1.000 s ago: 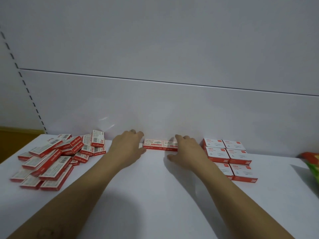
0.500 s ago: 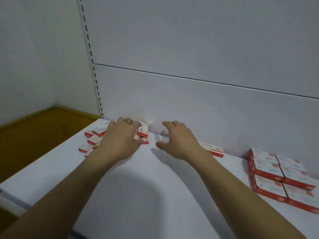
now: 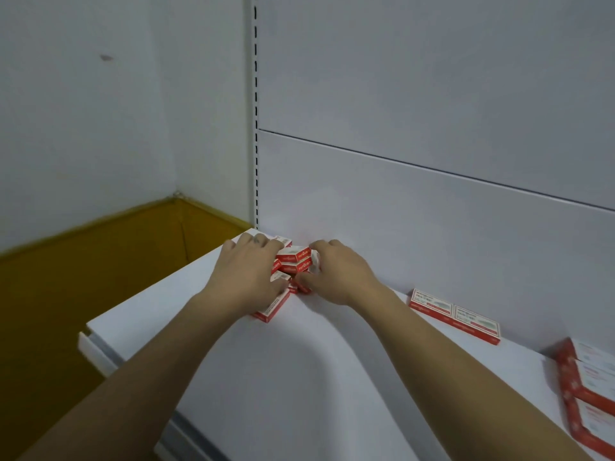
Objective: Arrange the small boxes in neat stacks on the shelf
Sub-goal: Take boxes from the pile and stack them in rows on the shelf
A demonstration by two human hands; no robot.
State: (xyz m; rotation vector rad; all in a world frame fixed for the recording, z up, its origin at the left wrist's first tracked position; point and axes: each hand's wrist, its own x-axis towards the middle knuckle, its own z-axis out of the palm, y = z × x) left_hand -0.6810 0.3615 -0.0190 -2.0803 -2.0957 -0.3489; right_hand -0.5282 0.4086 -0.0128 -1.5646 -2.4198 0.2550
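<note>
Boxes (image 3: 295,260) heaped, between left hand (image 3: 248,277), right hand (image 3: 336,277)

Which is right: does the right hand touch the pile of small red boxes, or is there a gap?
Touching. In the head view, the right hand curls its fingers and thumb against the pile of boxes, with no gap showing.

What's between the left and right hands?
Head view: a jumbled cluster of small red-and-white boxes sits between the left hand and the right hand, and both hands touch it.
</note>
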